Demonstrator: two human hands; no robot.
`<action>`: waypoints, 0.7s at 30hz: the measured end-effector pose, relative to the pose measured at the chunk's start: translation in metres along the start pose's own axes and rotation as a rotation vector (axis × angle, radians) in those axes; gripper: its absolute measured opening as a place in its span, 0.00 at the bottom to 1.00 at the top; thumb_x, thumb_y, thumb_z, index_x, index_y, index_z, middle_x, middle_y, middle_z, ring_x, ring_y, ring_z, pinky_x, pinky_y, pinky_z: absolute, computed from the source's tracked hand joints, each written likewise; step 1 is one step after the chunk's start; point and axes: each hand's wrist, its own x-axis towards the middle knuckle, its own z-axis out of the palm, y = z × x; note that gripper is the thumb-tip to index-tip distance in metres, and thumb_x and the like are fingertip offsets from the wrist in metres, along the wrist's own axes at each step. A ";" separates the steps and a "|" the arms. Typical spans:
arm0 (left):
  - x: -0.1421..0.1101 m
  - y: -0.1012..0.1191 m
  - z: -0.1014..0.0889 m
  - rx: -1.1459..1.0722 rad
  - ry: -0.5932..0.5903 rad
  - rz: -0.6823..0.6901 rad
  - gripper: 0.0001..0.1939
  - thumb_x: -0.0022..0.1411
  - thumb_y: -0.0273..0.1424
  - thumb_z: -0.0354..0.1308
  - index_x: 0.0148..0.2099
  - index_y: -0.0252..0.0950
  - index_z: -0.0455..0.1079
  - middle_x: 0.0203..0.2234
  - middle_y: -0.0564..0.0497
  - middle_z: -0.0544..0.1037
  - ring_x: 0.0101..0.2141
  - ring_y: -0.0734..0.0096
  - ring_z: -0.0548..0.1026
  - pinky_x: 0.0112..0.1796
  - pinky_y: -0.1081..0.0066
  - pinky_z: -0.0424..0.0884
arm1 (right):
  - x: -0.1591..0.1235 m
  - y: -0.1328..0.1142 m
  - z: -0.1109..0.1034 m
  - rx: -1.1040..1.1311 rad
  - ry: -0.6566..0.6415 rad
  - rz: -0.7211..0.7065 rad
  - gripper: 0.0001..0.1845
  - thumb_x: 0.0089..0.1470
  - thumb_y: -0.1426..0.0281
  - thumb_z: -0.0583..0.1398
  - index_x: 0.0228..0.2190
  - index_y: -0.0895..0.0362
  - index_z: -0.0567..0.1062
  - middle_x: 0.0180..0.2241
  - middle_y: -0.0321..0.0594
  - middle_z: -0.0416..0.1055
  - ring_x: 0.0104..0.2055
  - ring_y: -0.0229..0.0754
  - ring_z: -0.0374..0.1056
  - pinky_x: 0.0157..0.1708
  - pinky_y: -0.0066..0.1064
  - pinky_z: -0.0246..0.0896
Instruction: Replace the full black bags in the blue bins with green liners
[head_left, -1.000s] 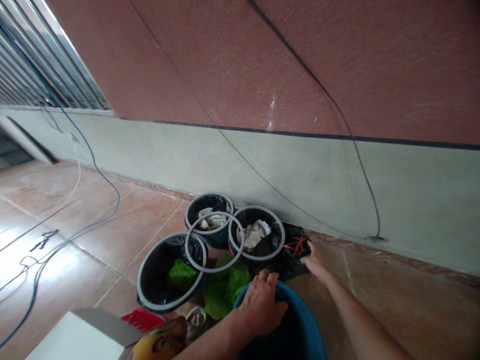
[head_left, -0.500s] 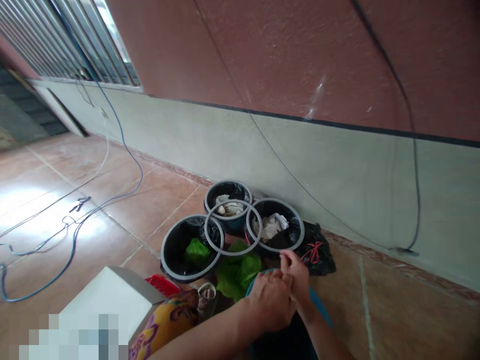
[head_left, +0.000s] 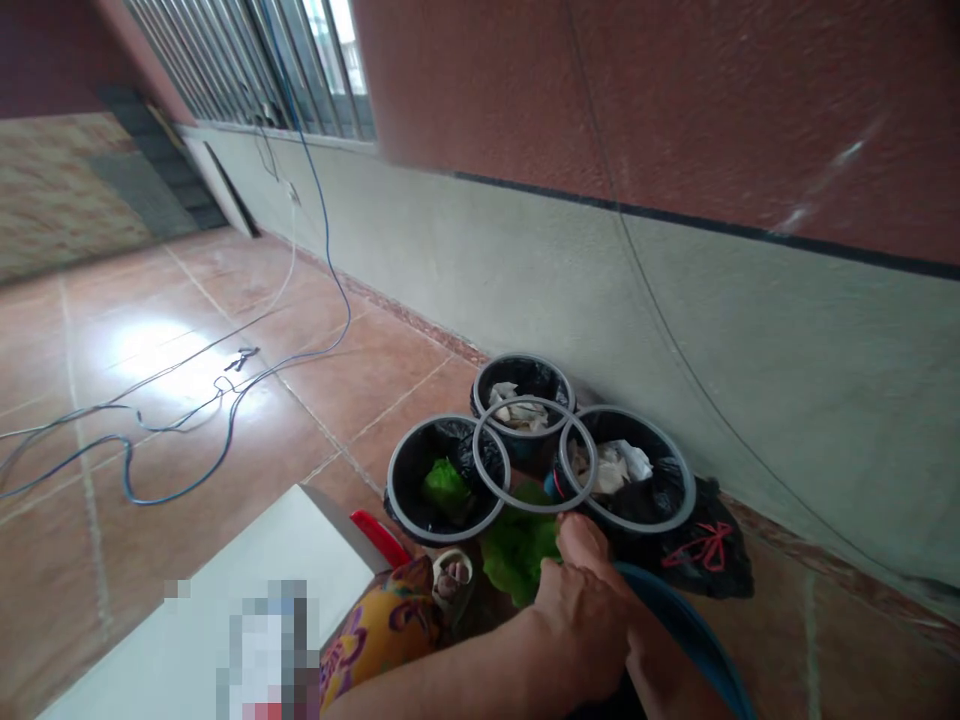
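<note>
My left hand [head_left: 579, 612] and my right hand [head_left: 585, 545] are close together and touching at the lower middle, both with curled fingers. Whatever is between them, if anything, is hidden. Below them is a blue bin [head_left: 694, 625] with a dark inside, partly covered by my forearms. Just beyond my fingers lies a crumpled bright green sheet, like a thin plastic bag [head_left: 514, 555]. A loose grey ring [head_left: 534, 505] rests across the rims of three bins lined with black bags.
The left bin [head_left: 448, 535] holds a green bundle; the back bin [head_left: 523, 358] and right bin [head_left: 690, 490] hold crumpled paper. A tied black bag [head_left: 739, 575] leans there. A white box [head_left: 292, 535], patterned cloth [head_left: 390, 615] and sandalled foot [head_left: 454, 582] are nearby. Cables [head_left: 232, 420] cross the floor.
The view has swung left, so bins and wall appear farther right. Relative to the bins, my joined hands have shifted left, closer to the green bag, uncovering more of the blue bin's right rim.
</note>
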 end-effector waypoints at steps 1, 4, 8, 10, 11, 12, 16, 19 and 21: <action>0.001 -0.004 0.000 0.015 -0.032 -0.027 0.19 0.53 0.30 0.58 0.47 0.28 0.76 0.38 0.29 0.78 0.41 0.40 0.75 0.41 0.46 0.67 | -0.005 -0.002 -0.003 -0.039 -0.021 -0.005 0.14 0.47 0.70 0.56 0.14 0.53 0.64 0.15 0.42 0.64 0.25 0.45 0.65 0.29 0.36 0.55; 0.012 -0.019 0.012 -0.024 -0.056 -0.144 0.17 0.51 0.30 0.60 0.45 0.33 0.76 0.38 0.31 0.78 0.42 0.39 0.74 0.41 0.43 0.65 | -0.028 -0.003 -0.016 -0.088 -0.065 -0.121 0.10 0.50 0.67 0.54 0.22 0.54 0.70 0.24 0.40 0.70 0.30 0.42 0.68 0.33 0.32 0.58; 0.032 -0.041 0.042 -0.200 0.003 -0.347 0.21 0.53 0.37 0.59 0.50 0.39 0.73 0.40 0.34 0.78 0.46 0.40 0.73 0.42 0.42 0.65 | -0.056 0.007 -0.030 0.087 0.015 -0.147 0.16 0.54 0.59 0.51 0.29 0.55 0.73 0.30 0.41 0.72 0.33 0.44 0.70 0.36 0.34 0.63; 0.040 -0.052 0.056 -0.178 0.026 -0.504 0.22 0.56 0.34 0.56 0.53 0.35 0.70 0.44 0.32 0.75 0.48 0.42 0.71 0.42 0.47 0.67 | -0.062 0.011 -0.031 0.214 0.048 -0.097 0.18 0.53 0.56 0.52 0.30 0.56 0.73 0.30 0.42 0.73 0.31 0.44 0.71 0.33 0.34 0.66; 0.044 -0.058 0.061 -0.160 0.065 -0.573 0.23 0.57 0.32 0.55 0.55 0.32 0.68 0.47 0.31 0.73 0.49 0.44 0.71 0.43 0.50 0.68 | -0.062 0.012 -0.030 0.275 0.059 -0.083 0.18 0.53 0.55 0.53 0.30 0.56 0.74 0.30 0.42 0.73 0.30 0.44 0.71 0.31 0.34 0.67; 0.047 -0.063 0.067 -0.153 0.104 -0.621 0.25 0.57 0.29 0.54 0.58 0.30 0.65 0.50 0.31 0.71 0.51 0.46 0.70 0.44 0.54 0.68 | -0.061 0.013 -0.029 0.330 0.069 -0.076 0.19 0.52 0.54 0.54 0.31 0.57 0.74 0.30 0.42 0.73 0.29 0.44 0.71 0.30 0.34 0.67; 0.064 -0.084 0.087 -0.247 0.182 -0.530 0.38 0.52 0.26 0.58 0.65 0.33 0.53 0.58 0.36 0.64 0.56 0.51 0.65 0.53 0.59 0.63 | -0.056 0.014 -0.021 0.496 0.083 -0.045 0.23 0.49 0.51 0.58 0.34 0.58 0.75 0.33 0.44 0.75 0.28 0.43 0.71 0.27 0.34 0.69; 0.083 -0.101 0.108 -0.367 0.228 -0.351 0.38 0.53 0.31 0.60 0.66 0.38 0.54 0.61 0.41 0.62 0.58 0.51 0.62 0.57 0.58 0.58 | -0.056 0.012 -0.020 0.706 0.016 -0.001 0.26 0.49 0.50 0.59 0.38 0.59 0.74 0.36 0.46 0.76 0.32 0.44 0.73 0.31 0.35 0.70; 0.094 -0.113 0.123 -0.437 0.242 -0.303 0.37 0.53 0.36 0.62 0.64 0.39 0.58 0.61 0.42 0.63 0.58 0.49 0.62 0.57 0.58 0.58 | -0.058 0.009 -0.026 0.886 -0.021 0.018 0.23 0.50 0.51 0.61 0.37 0.58 0.74 0.36 0.46 0.76 0.35 0.44 0.73 0.36 0.36 0.70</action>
